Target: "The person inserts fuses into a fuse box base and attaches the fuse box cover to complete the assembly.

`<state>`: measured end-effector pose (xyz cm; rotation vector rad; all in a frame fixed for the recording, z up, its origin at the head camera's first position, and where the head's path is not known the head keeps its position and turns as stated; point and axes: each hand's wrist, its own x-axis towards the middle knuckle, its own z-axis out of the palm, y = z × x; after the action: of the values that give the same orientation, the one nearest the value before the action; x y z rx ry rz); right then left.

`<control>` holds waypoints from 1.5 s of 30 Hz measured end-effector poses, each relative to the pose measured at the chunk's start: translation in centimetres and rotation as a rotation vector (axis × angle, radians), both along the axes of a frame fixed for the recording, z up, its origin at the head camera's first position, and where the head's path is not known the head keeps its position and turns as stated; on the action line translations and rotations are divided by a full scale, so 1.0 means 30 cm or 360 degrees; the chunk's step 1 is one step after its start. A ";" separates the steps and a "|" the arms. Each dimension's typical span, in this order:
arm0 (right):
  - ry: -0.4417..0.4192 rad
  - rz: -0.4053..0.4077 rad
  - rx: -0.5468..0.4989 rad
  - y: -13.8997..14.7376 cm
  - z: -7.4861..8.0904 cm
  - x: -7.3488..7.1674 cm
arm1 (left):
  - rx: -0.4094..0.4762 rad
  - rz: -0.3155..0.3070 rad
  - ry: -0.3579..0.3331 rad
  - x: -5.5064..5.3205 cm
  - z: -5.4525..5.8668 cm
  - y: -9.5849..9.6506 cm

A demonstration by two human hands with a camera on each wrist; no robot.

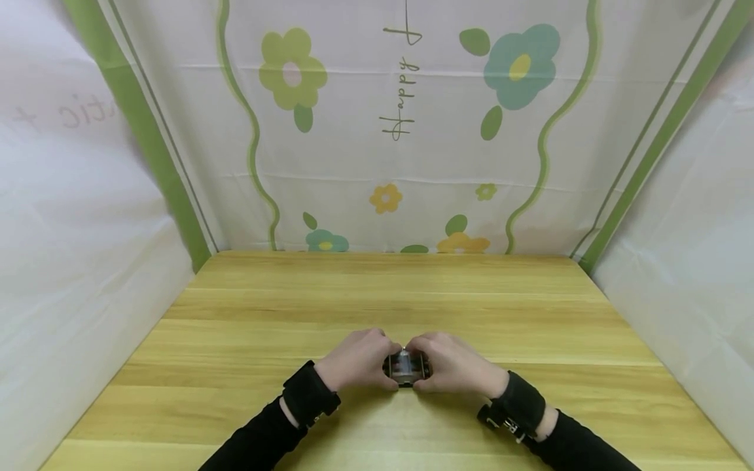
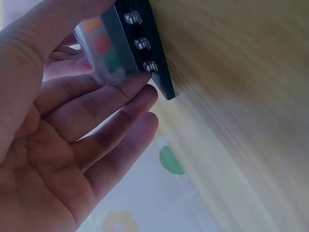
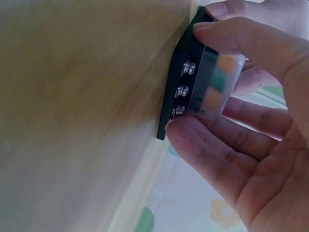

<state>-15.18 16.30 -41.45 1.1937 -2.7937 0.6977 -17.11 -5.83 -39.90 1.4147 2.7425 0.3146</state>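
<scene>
Between my two hands is a small device with a black base and a see-through cover. In the left wrist view, metal screw terminals line one side of the base, and blurred orange, red and green patches show through the cover. My left hand grips its left end, thumb at the near edge and fingers round the far side. From the right, my right hand grips the other end, where more screw terminals show. The base is right at the tabletop.
The device is over the near middle of a wood-grain table. A white cloth with flowers hangs along the back edge. White cloth walls stand at both sides. Black straps with small cameras sit on both wrists.
</scene>
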 end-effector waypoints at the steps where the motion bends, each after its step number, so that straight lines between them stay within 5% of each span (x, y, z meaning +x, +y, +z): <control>1: 0.0004 0.0002 0.0000 0.001 0.000 0.000 | 0.0001 -0.0001 0.0003 0.000 0.000 0.001; 45: 0.0035 -0.0034 0.0053 -0.002 0.000 0.007 | -0.0016 -0.0007 0.0058 -0.005 -0.009 -0.003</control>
<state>-14.97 16.23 -41.46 1.1679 -2.8063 0.6353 -17.26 -5.92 -40.17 1.4377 2.7653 0.2777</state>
